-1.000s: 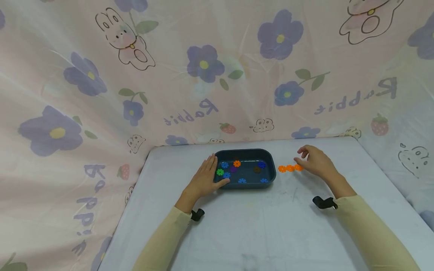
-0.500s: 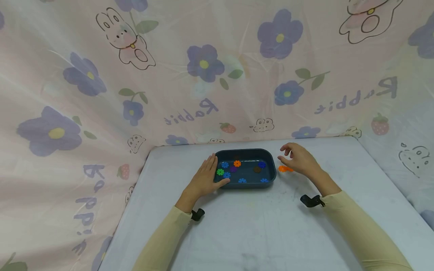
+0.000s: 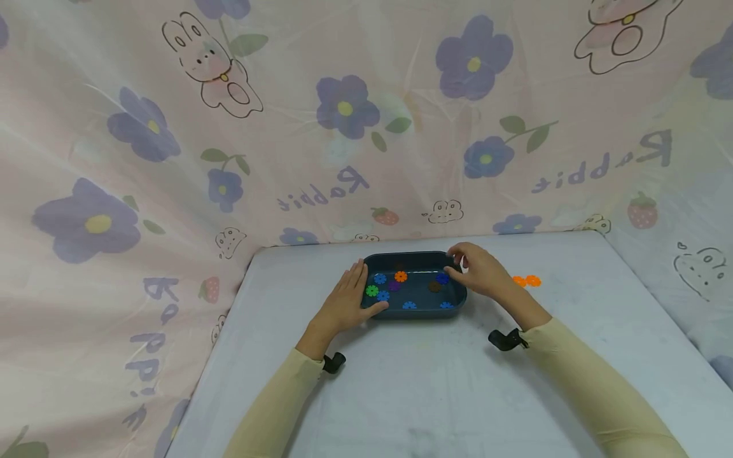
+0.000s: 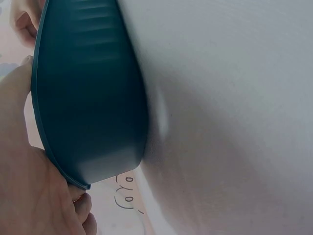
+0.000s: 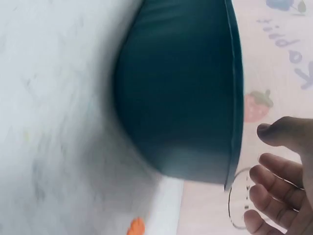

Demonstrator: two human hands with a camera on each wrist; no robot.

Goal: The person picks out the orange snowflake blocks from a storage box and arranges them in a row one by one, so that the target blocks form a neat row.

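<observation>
A dark blue-green tray [image 3: 418, 315] stands on the white table and holds several small flower-shaped plastic discs: blue, green [image 3: 372, 291], purple, brown and one orange [image 3: 401, 277]. My left hand [image 3: 342, 304] rests against its left end, fingers straight along the outer wall and thumb across the near rim. Above the right end hovers my right hand [image 3: 480, 270], its fingers loosely bent, with nothing between them in the right wrist view, where they appear apart from the rim. Orange flower discs [image 3: 534, 280] lie on the table beyond my right wrist; the hand and forearm hide part of that spot.
White cloth covers the table [image 3: 401, 394]. A printed curtain [image 3: 389, 159] with rabbits and purple flowers rises behind and at both sides. A black wrist camera [image 3: 505, 340] sticks out from the right sleeve, and another [image 3: 334, 363] from the left.
My right hand has moved left, from over the row of orange discs to the tray's right end. More orange discs now show behind its wrist. The left hand and tray have stayed put.
</observation>
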